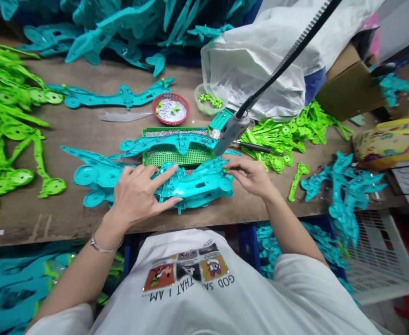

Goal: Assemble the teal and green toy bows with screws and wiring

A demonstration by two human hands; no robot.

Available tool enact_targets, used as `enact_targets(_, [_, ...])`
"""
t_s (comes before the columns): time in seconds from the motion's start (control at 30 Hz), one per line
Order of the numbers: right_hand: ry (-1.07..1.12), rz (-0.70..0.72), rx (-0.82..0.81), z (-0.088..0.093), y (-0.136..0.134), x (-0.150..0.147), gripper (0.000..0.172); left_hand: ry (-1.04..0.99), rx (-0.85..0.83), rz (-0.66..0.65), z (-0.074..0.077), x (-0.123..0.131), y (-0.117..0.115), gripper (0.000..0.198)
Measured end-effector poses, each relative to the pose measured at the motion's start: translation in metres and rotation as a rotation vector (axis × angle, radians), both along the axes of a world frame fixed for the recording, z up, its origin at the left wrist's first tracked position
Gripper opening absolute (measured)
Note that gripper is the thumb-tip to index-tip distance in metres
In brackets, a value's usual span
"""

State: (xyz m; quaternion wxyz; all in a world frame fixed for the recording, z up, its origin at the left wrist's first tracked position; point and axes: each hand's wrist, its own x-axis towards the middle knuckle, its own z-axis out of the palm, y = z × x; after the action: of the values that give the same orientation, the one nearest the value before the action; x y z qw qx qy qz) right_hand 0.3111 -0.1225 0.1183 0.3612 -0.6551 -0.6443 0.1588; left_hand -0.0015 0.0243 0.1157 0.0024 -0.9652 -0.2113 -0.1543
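Note:
Stacked teal plastic parts (204, 185) lie in front of me near the table's front edge. My left hand (139, 193) rests on their left half, fingers spread, thumb and index finger lying across the middle. At the right end of the stack my right hand (248, 174) pinches a small green piece (225, 170) between thumb and fingertips, touching the teal tip. Just behind lies another teal part (181, 141) with thin wires, across a green tray (176, 156) holding small metal pieces.
A lamp head (231, 132) on a flexible neck hangs close by my right hand. Green parts pile up at the left (7, 116) and right (277, 139). A red basket (170, 122), a clear bowl (197, 107) and a white sack (253, 60) stand farther back.

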Motion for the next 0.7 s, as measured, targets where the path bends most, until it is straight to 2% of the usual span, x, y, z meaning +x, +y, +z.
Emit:
enact_targets(0.17, [-0.075,0.070,-0.051,-0.002,-0.004,-0.003,0.016,-0.141,0.018,-0.025,0.002,0.001,-0.003,0.070])
enact_targets(0.3, [-0.046,0.093,-0.090,-0.004,-0.009,-0.007,0.016,-0.161,-0.019,-0.026,0.001,0.004,-0.008,0.076])
enact_targets(0.4, [0.067,0.160,-0.228,0.013,-0.009,0.012,0.018,-0.118,-0.056,-0.057,-0.002,0.004,-0.011,0.081])
enact_targets(0.47, [0.176,0.224,-0.336,0.030,0.002,0.038,0.028,-0.068,-0.075,-0.064,-0.005,0.003,-0.013,0.083])
enact_targets(0.5, [0.224,0.231,-0.358,0.038,0.014,0.054,0.033,-0.045,-0.081,-0.061,-0.005,0.002,-0.014,0.084])
enact_targets(0.57, [0.229,0.102,-0.283,0.048,0.049,0.084,0.029,-0.021,-0.087,-0.054,-0.006,0.001,-0.015,0.085])
enact_targets(0.63, [0.052,-0.020,-0.234,0.046,0.100,0.105,0.025,-0.029,-0.098,-0.066,-0.005,0.002,-0.015,0.083])
enact_targets(0.7, [-0.256,-0.122,-0.342,0.035,0.156,0.114,0.027,-0.053,-0.119,-0.085,-0.004,0.004,-0.014,0.081])
